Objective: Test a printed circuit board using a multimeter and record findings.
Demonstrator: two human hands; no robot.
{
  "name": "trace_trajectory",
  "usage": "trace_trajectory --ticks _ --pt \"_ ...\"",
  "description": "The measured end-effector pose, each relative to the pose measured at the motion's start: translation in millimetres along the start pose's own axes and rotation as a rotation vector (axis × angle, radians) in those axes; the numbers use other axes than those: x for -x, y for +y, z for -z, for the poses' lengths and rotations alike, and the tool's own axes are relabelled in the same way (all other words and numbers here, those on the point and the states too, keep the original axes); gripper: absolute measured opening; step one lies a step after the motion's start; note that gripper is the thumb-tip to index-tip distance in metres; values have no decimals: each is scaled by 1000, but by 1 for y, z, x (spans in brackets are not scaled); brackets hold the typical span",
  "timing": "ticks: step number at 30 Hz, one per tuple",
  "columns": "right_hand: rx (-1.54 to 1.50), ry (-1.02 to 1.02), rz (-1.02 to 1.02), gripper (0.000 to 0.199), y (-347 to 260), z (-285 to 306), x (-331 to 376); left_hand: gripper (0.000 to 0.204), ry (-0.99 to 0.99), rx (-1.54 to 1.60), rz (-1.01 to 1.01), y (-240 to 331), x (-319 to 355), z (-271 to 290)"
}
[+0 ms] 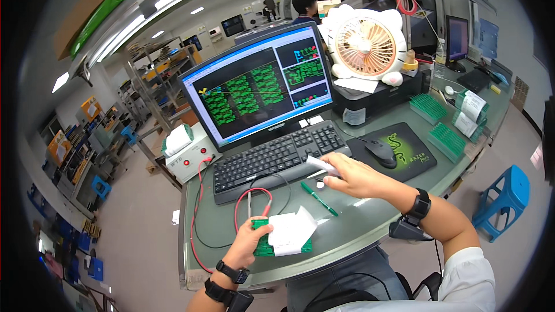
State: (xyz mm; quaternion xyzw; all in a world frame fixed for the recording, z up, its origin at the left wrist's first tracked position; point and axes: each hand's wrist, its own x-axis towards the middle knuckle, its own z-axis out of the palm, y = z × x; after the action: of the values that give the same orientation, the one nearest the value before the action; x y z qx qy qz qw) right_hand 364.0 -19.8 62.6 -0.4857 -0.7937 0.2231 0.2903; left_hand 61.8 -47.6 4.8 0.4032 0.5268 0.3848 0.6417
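My left hand (247,242) grips the left edge of a green circuit board panel (265,248) by the desk's front edge, with the thumb on top. White paper slips (289,231) cover much of the panel, one corner curling up. Above the desk, in front of the keyboard, my right hand (355,178) is closed on a small white strip (322,165), perhaps paper; its kind is unclear. Below that hand lies a green pen (319,199). Red and black test leads (261,192) loop between the keyboard and my left hand.
The keyboard (277,159) stands before a monitor (260,84) showing a board layout. To the right are a mouse (380,153) on a black mat (413,153), stacks of green boards (447,141) and a white fan (365,45). A grey tester box (191,156) sits left.
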Motion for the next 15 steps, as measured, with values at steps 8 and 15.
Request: trace_trajectory --ticks 8,15 --pt "49 -61 113 36 12 -17 -3 41 -54 -122 9 -5 -21 -37" --pt "21 -22 240 32 -14 -70 7 44 42 -80 -200 -11 -26 -38"
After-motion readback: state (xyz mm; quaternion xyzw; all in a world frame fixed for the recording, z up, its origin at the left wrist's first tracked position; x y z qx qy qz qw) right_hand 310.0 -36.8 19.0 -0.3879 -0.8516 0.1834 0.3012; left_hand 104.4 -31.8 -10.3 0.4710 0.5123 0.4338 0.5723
